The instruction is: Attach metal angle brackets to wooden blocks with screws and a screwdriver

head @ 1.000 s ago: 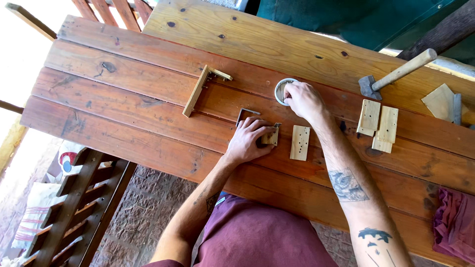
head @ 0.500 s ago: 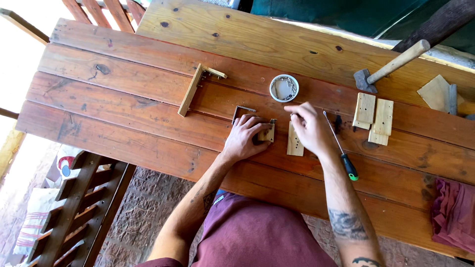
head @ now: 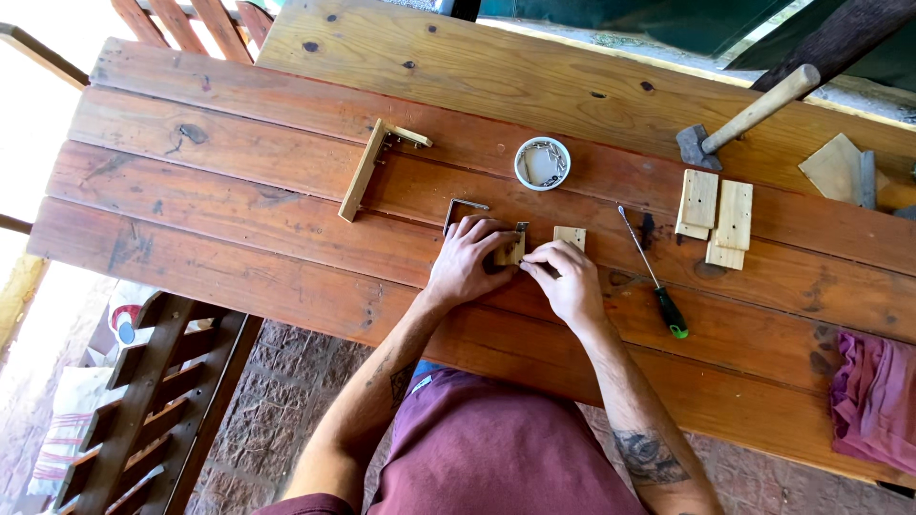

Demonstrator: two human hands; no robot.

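Reddish-brown plank bench (head: pixel 239 219) with dark knots

Pale wood blocks (head: pixel 716 215); white round tin (head: pixel 542 163); screwdriver (head: pixel 654 274) with green-and-black handle; grey hammer head (head: pixel 695 146) on tan handle; pink cloth (head: pixel 873 396); maroon shorts (head: pixel 506 448).

The table (head: pixel 239 219) is reddish, worn wood with knots; the small block (head: pixel 510 252) is pale raw wood; the bracket (head: pixel 462 206) is dull metal.

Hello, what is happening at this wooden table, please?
A person works at a wooden table. The left hand presses down a small wooden block with a metal hinge, and the right hand pinches something tiny at its edge. Another small block, a screwdriver, a round tin of screws and a hammer lie nearby.
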